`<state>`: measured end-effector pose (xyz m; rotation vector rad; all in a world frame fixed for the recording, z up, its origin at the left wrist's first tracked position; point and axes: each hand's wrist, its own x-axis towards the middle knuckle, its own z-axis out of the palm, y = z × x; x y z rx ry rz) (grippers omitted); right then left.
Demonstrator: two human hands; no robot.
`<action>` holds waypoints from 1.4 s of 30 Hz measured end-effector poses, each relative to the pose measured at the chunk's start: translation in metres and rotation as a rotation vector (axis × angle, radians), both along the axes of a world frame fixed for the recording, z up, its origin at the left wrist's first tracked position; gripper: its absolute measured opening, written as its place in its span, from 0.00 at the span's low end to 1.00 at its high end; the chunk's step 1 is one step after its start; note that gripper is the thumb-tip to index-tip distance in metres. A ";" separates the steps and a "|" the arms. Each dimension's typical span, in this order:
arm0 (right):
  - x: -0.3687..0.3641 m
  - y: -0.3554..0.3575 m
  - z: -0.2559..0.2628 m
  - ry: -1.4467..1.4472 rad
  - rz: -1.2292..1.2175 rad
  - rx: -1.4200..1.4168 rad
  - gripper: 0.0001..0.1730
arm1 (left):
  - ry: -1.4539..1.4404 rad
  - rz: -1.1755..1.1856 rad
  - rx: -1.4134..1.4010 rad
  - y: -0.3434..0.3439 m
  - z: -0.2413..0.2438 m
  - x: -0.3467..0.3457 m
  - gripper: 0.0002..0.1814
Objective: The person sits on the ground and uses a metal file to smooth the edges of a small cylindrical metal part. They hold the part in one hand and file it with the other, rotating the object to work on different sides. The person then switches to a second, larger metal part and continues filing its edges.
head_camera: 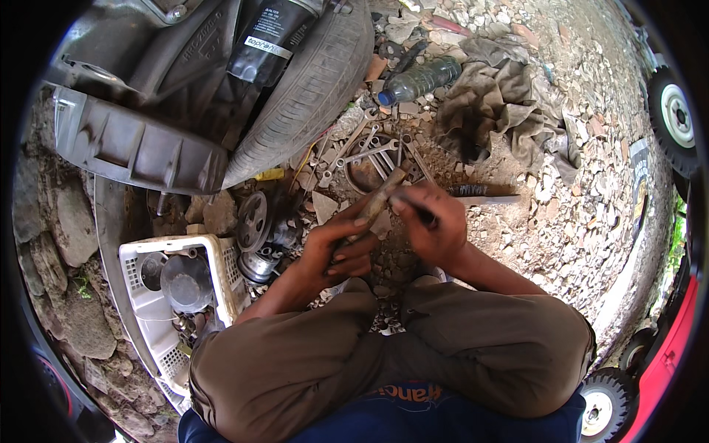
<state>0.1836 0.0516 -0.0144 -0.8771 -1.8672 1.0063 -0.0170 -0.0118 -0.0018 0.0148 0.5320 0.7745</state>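
Note:
My left hand [340,246] is wrapped around a short, dirty brown rod-like piece [382,199], which slants up to the right over the ground. Close beside its upper part, my right hand [435,221] is curled and blurred by motion. Its fingertips seem to touch the piece; whether they pinch something small I cannot tell. Just beyond the hands, several combination wrenches [368,155] lie across a round rusty metal dish [360,174]. A wire brush [482,195] rests on the dirt right of them.
An engine casting [138,138] with a black oil filter [268,44] sits at upper left against a tyre [310,99]. A white plastic crate [221,277] holds metal parts near my left knee, beside a pulley [255,221]. Ahead lie a plastic bottle [424,80] and crumpled cloth [493,105].

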 end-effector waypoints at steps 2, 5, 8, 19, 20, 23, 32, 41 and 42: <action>0.001 0.004 -0.006 0.021 -0.072 -0.058 0.09 | 0.006 -0.001 0.005 0.000 0.001 0.000 0.33; -0.001 0.000 -0.007 0.047 -0.048 -0.036 0.10 | 0.011 -0.010 0.020 -0.001 0.000 0.000 0.33; 0.001 0.008 -0.013 0.086 -0.095 -0.040 0.10 | 0.020 -0.013 0.008 0.000 0.002 0.000 0.33; -0.001 -0.006 -0.001 0.011 0.003 -0.033 0.09 | 0.016 0.012 -0.001 -0.001 0.001 0.000 0.32; -0.001 -0.007 -0.002 0.005 0.011 -0.081 0.10 | 0.023 0.011 -0.018 0.000 0.002 0.001 0.32; 0.001 0.009 -0.010 0.033 -0.105 -0.072 0.11 | 0.038 0.014 -0.051 0.000 0.004 0.001 0.32; 0.002 0.002 -0.011 -0.004 -0.036 -0.040 0.11 | -0.030 0.030 -0.053 0.000 -0.002 0.001 0.30; 0.000 -0.006 0.000 -0.056 0.031 0.009 0.13 | 0.207 0.011 0.093 0.002 0.010 0.003 0.36; -0.001 0.004 -0.001 0.018 0.009 0.062 0.13 | 0.232 0.014 0.115 0.002 0.011 0.004 0.37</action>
